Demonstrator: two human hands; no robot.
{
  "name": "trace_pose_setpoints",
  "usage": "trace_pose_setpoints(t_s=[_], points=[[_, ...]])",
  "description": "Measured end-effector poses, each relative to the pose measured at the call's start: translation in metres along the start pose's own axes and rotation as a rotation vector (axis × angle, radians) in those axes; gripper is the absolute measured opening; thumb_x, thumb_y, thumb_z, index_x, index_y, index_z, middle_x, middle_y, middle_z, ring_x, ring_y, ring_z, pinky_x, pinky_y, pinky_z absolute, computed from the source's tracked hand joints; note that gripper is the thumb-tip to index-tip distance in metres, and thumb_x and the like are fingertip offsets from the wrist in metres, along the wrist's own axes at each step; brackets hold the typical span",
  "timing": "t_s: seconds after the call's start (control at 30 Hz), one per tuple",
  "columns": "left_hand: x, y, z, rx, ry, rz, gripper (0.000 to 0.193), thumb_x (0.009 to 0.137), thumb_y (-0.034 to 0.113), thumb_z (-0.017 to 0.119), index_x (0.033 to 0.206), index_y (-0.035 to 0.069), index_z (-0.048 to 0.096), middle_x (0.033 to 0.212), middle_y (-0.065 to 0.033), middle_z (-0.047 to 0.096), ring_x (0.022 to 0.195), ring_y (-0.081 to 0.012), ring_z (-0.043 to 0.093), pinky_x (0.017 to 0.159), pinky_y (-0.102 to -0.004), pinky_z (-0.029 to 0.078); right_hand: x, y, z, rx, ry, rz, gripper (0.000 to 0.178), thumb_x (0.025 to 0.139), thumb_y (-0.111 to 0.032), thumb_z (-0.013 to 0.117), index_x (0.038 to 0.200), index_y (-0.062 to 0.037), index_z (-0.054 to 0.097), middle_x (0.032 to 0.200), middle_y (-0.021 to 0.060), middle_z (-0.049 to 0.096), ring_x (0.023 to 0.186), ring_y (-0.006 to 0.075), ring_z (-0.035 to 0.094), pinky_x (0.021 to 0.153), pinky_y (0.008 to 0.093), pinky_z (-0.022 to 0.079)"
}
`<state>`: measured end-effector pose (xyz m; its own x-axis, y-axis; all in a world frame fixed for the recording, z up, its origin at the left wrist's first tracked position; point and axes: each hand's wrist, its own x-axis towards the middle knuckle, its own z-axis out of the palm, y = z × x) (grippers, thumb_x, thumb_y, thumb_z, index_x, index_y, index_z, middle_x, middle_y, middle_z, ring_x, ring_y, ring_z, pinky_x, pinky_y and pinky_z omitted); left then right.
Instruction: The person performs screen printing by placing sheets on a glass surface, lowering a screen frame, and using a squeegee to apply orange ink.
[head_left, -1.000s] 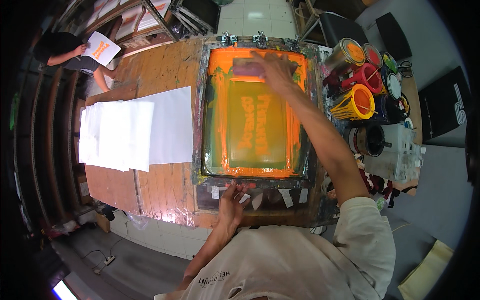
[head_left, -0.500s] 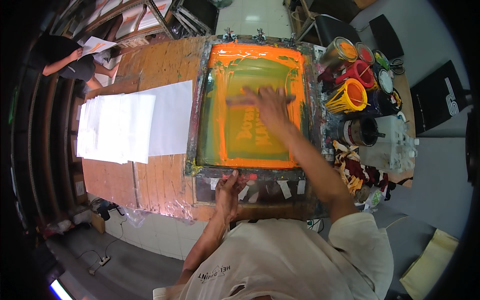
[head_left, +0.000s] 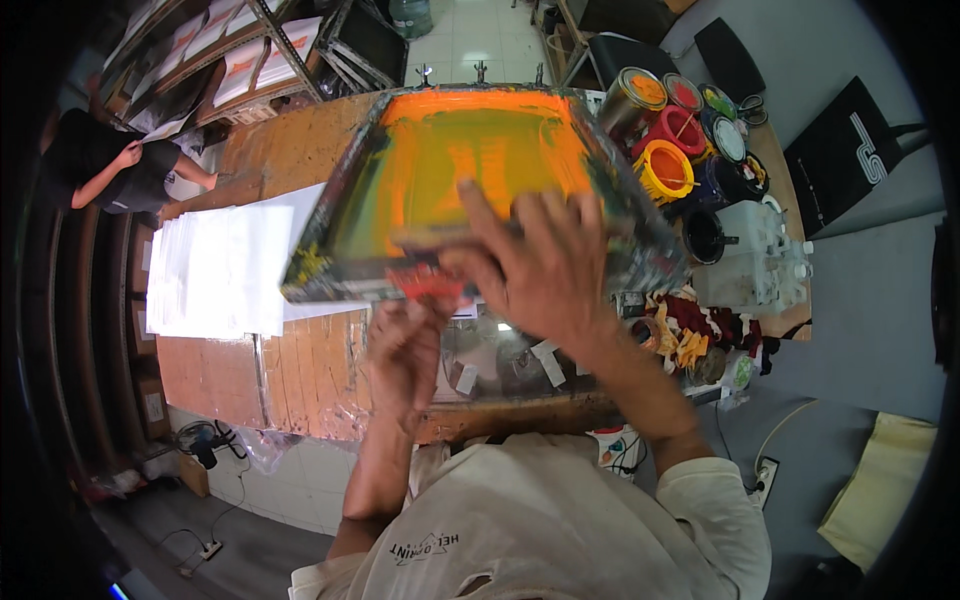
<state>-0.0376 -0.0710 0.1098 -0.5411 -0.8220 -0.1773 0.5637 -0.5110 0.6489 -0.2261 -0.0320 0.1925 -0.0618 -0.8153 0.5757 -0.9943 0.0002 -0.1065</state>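
A silk-screen frame (head_left: 440,160) with orange ink on its mesh is tilted up, its near edge raised off the table and its far edge by the hinge clamps (head_left: 481,72). My left hand (head_left: 405,345) is closed on the middle of the near edge, fingers at a red-smeared patch. Over the near part of the mesh, my right hand (head_left: 545,260) is closed on a squeegee (head_left: 425,240), partly hidden under the palm and blurred. A stack of white paper sheets (head_left: 215,275) lies left of the frame, partly covered by its corner.
Ink cans and tubs, among them a yellow tub (head_left: 663,172), crowd the table's right side. Stained rags (head_left: 700,330) and a clear plastic container (head_left: 750,255) lie nearer. Another person (head_left: 110,165) is at the far left beside a paper rack (head_left: 265,55).
The near edge of the frame has risen with my left hand. My right hand has drawn the squeegee toward me, from mid-mesh to the near end.
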Motion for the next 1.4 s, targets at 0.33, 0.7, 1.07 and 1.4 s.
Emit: trace_pose_setpoints(t_s=[0.33, 0.7, 1.07, 1.4], points=[[0.146, -0.05, -0.114, 1.957, 0.72, -0.026, 0.036, 0.096, 0.035, 0.069, 0.104, 0.0, 0.067, 0.122, -0.0196, 0.061, 0.12, -0.0391, 0.054, 0.091, -0.0599, 0.044, 0.155, 0.058, -0.046, 0.051, -0.327, 0.068, 0.046, 0.108, -0.04, 0.049, 0.09, -0.0044, 0.071, 0.06, 0.0036, 0.062, 0.055, 0.0134, 0.059, 0.068, 0.0388, 0.057], [0.161, 0.034, -0.232, 1.537, 0.496, 0.22, 0.029, 0.094, 0.03, 0.073, 0.091, 0.001, 0.07, 0.087, -0.0208, 0.073, 0.081, -0.0321, 0.071, 0.076, -0.0427, 0.054, 0.216, 0.07, -0.071, 0.152, -0.352, 0.192, 0.044, 0.104, -0.042, 0.055, 0.089, -0.0051, 0.074, 0.072, 0.0086, 0.069, 0.071, 0.0179, 0.066, 0.069, 0.0387, 0.052], [0.066, 0.047, -0.229, 1.677, 0.53, 0.509, 0.035, 0.087, 0.021, 0.081, 0.114, 0.004, 0.068, 0.108, -0.0182, 0.07, 0.107, -0.0376, 0.064, 0.098, -0.0455, 0.048, 0.202, 0.05, -0.053, 0.269, -0.182, 0.249, 0.041, 0.104, -0.038, 0.062, 0.094, 0.0014, 0.068, 0.072, 0.0051, 0.063, 0.061, 0.0134, 0.06, 0.059, 0.0304, 0.048], [0.066, -0.005, -0.199, 1.664, 0.484, 0.522, 0.006, 0.091, 0.014, 0.07, 0.096, 0.01, 0.072, 0.135, -0.0179, 0.062, 0.132, -0.0372, 0.052, 0.113, -0.0594, 0.03, 0.2, 0.062, -0.055, 0.16, -0.279, 0.281, 0.041, 0.103, -0.04, 0.061, 0.098, -0.0013, 0.071, 0.072, 0.0064, 0.068, 0.067, 0.0168, 0.064, 0.063, 0.0352, 0.049]])
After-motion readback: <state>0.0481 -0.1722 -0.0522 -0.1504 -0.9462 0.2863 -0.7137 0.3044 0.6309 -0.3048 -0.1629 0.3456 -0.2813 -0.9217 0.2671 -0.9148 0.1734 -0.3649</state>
